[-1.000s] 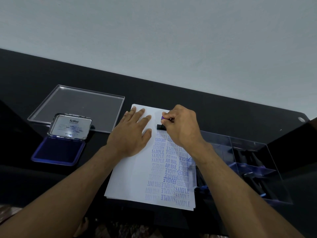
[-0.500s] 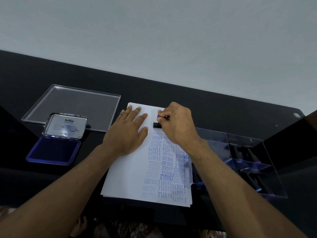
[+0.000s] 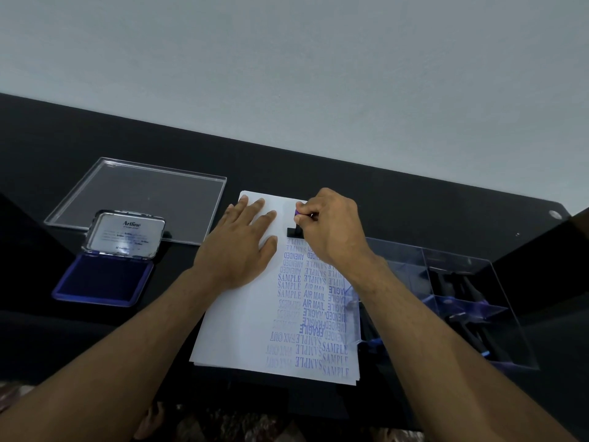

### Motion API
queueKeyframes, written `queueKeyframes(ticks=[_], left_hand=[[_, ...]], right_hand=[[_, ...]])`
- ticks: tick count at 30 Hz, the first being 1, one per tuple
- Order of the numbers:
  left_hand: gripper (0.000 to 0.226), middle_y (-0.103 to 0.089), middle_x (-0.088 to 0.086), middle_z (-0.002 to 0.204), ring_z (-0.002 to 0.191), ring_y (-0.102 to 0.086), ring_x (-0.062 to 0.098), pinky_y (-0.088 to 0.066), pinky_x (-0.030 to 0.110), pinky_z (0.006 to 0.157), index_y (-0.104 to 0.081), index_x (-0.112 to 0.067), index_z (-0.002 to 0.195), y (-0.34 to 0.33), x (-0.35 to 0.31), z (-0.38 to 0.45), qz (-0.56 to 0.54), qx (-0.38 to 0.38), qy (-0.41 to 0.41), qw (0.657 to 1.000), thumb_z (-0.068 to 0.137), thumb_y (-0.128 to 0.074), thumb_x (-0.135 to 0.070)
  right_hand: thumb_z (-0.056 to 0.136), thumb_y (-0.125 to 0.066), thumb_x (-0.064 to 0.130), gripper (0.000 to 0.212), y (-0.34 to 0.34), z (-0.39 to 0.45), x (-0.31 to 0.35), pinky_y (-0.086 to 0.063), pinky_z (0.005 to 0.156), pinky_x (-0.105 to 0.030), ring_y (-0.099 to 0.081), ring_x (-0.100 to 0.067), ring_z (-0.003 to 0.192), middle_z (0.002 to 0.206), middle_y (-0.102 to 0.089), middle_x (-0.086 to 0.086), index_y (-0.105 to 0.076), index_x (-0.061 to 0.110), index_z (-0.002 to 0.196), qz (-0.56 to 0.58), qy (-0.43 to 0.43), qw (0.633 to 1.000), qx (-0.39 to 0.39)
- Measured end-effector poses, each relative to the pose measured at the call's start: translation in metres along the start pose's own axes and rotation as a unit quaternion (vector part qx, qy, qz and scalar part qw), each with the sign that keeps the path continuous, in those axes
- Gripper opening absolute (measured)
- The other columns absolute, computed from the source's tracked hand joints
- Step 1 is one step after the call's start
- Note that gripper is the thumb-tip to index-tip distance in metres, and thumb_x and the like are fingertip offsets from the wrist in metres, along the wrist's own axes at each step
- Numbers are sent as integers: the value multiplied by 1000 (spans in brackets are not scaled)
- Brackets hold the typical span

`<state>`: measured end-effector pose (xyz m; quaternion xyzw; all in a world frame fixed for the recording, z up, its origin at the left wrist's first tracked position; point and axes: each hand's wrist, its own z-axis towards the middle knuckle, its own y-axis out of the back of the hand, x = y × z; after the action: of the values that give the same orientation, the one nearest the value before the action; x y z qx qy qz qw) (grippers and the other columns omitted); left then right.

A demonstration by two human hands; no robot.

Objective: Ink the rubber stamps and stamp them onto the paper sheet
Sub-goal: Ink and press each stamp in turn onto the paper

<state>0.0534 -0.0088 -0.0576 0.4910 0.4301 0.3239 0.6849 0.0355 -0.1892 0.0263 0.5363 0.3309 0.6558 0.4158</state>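
A white paper sheet (image 3: 242, 330) lies on the black desk, its right half covered with blue prints such as SAMPLE, AIR MAIL and FRAGILE. My right hand (image 3: 331, 231) pinches the purple handle of a black rubber stamp (image 3: 294, 231), whose base sits on the paper near its top edge. My left hand (image 3: 242, 247) rests flat on the upper left of the sheet, fingers spread. The blue ink pad (image 3: 102, 279) lies open to the left, its lid standing up.
A clear flat lid (image 3: 140, 199) lies behind the ink pad. A clear plastic box (image 3: 462, 301) holding several more stamps stands at the right, touching the paper's edge. The desk ends at a pale wall behind.
Both hands stay in place on the paper and stamp; only the view has shifted slightly.
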Motion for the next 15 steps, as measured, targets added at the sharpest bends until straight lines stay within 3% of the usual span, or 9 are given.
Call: queueKeyframes(ticks=[9, 13, 15], left_hand=[[77, -22, 4, 166, 155, -8, 26, -12, 45, 126, -34, -24, 155, 0, 0, -1, -1, 1, 1, 1000, 93, -10, -62], [79, -21, 4, 166, 155, -7, 26, -12, 45, 126, -34, -24, 155, 1, -1, -1, -5, 3, 2, 1000, 91, -8, -63], [79, -21, 3, 166, 155, -7, 26, -11, 45, 126, -34, -24, 156, 0, -1, 0, -6, 2, 3, 1000, 91, -8, -63]], right_hand=[[92, -68, 24, 18, 1, -5, 0, -33, 66, -2, -53, -5, 78, 98, -65, 3, -77, 14, 104, 7, 6, 1000, -5], [91, -69, 23, 17, 2, -5, 1, -46, 75, -12, -53, -4, 79, 99, -65, 4, -77, 14, 104, 9, 9, 1000, -7], [92, -68, 21, 16, 2, -6, 1, -44, 73, -10, -53, -4, 78, 99, -65, 4, -78, 14, 102, 9, 13, 1000, -7]])
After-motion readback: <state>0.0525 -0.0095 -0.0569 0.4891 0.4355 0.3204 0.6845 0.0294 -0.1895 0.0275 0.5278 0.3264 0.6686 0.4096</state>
